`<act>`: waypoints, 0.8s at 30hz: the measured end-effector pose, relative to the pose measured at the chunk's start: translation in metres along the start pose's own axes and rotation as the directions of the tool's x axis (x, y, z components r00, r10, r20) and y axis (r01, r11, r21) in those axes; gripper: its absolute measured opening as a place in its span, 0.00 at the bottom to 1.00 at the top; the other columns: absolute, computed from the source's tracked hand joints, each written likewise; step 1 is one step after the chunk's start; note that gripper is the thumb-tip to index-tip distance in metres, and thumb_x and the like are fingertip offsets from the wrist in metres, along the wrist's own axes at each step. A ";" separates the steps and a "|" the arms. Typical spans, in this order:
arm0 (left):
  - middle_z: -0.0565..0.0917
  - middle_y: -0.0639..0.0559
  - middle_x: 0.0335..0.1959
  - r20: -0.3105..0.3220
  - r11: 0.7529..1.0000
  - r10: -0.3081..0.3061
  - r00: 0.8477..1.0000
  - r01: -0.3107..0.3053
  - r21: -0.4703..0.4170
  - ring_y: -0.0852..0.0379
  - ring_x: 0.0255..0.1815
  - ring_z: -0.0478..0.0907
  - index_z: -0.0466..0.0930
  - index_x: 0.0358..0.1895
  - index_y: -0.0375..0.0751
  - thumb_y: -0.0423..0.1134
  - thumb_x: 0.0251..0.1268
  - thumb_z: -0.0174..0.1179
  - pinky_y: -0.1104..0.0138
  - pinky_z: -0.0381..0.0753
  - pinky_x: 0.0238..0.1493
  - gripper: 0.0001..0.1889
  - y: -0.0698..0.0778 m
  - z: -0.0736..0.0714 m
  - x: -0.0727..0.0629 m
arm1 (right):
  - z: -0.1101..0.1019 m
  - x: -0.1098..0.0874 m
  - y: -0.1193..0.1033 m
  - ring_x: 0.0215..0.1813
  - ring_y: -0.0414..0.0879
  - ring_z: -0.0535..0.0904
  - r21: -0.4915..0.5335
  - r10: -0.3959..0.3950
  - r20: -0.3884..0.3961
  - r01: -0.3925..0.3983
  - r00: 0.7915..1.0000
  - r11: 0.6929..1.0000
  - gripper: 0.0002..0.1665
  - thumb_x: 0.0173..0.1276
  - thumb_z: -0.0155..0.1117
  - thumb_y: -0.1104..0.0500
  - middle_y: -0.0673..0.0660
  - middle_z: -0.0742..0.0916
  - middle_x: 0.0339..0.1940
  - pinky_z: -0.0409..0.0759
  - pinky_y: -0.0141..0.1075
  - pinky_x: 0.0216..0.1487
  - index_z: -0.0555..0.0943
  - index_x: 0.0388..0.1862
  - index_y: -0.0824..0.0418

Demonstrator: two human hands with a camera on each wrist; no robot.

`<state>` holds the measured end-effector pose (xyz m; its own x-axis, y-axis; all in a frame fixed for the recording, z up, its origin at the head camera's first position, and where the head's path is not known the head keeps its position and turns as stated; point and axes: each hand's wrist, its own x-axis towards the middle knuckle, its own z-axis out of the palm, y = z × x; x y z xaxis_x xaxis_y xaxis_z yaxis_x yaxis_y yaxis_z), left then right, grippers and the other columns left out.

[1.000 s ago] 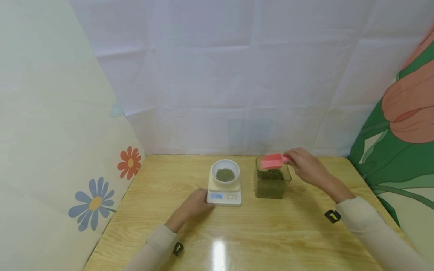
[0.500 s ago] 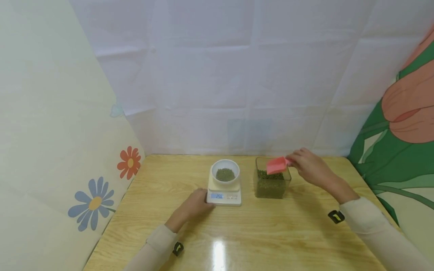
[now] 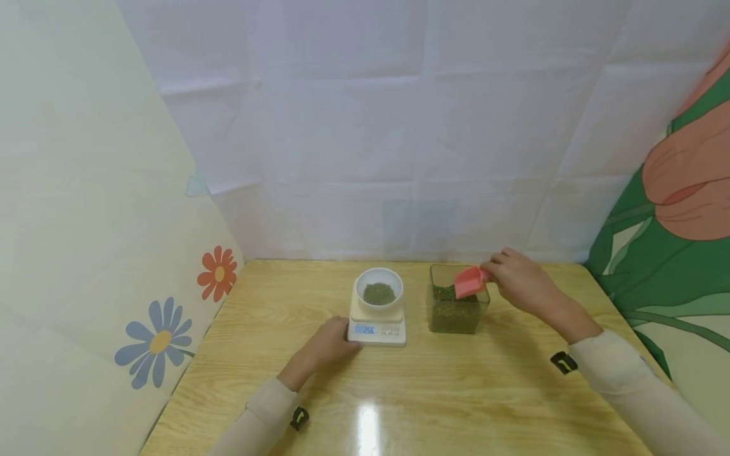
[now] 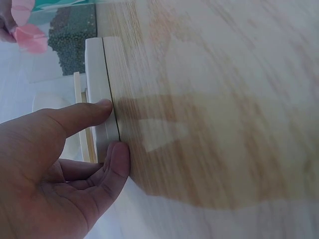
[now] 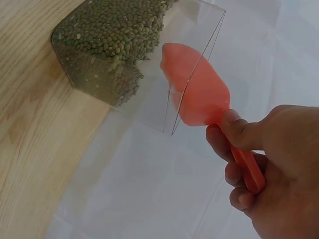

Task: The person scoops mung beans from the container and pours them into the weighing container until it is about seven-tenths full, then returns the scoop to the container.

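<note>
My right hand [image 3: 521, 280] grips the handle of a pink scoop [image 5: 199, 89], thumb along the top and fingers curled beneath. The scoop tilts down inside the rim of a clear square container [image 3: 454, 321], its tip close over the green mung beans [image 5: 112, 32]. My left hand [image 3: 329, 342] holds the near left corner of a white kitchen scale [image 3: 393, 335]; in the left wrist view its thumb [image 4: 89, 114] and curled fingers press on the scale's edge. A white bowl [image 3: 379, 273] with a layer of mung beans sits on the scale, whose display shows about 256.
Everything stands on a wood-grain table [image 3: 410, 392]. The container is a short way right of the scale. A white sheet [image 3: 342, 126] hangs behind the table, and flower-patterned panels [image 3: 85, 253] flank both sides.
My right hand has shifted slightly right, and the scoop has gone from nearly level over the container to tilted, tip down, near the beans. The left hand, scale and bowl have not moved.
</note>
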<state>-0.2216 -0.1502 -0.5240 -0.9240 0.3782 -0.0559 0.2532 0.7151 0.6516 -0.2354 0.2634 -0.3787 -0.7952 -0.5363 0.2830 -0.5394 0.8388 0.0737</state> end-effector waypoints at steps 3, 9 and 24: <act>0.84 0.47 0.40 0.002 1.000 -0.001 1.000 0.001 -0.001 0.56 0.37 0.79 0.83 0.53 0.34 0.38 0.63 0.73 0.59 0.85 0.43 0.18 0.000 0.000 0.000 | 0.000 0.001 -0.001 0.41 0.54 0.81 -0.012 -0.012 0.001 0.012 1.000 1.000 0.08 0.69 0.74 0.65 0.59 0.89 0.38 0.83 0.49 0.44 0.89 0.46 0.66; 0.84 0.49 0.41 0.008 1.000 -0.008 1.000 0.008 -0.018 0.57 0.37 0.79 0.84 0.54 0.35 0.39 0.65 0.72 0.62 0.85 0.43 0.18 -0.001 0.001 0.000 | 0.001 0.006 -0.003 0.39 0.54 0.80 -0.040 -0.037 0.003 0.037 0.999 0.999 0.09 0.64 0.76 0.70 0.59 0.89 0.35 0.83 0.48 0.44 0.90 0.44 0.66; 0.84 0.45 0.42 0.000 1.000 -0.004 1.000 0.004 -0.014 0.54 0.38 0.79 0.83 0.54 0.33 0.38 0.64 0.73 0.55 0.86 0.46 0.19 -0.001 0.001 0.001 | -0.001 0.016 -0.010 0.35 0.51 0.77 -0.106 -0.049 0.066 0.055 0.997 0.993 0.13 0.57 0.73 0.77 0.56 0.87 0.31 0.82 0.46 0.40 0.90 0.38 0.65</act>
<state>-0.2222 -0.1503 -0.5255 -0.9250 0.3753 -0.0589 0.2452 0.7083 0.6620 -0.2426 0.2469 -0.3742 -0.7845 -0.5814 0.2156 -0.5503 0.8131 0.1899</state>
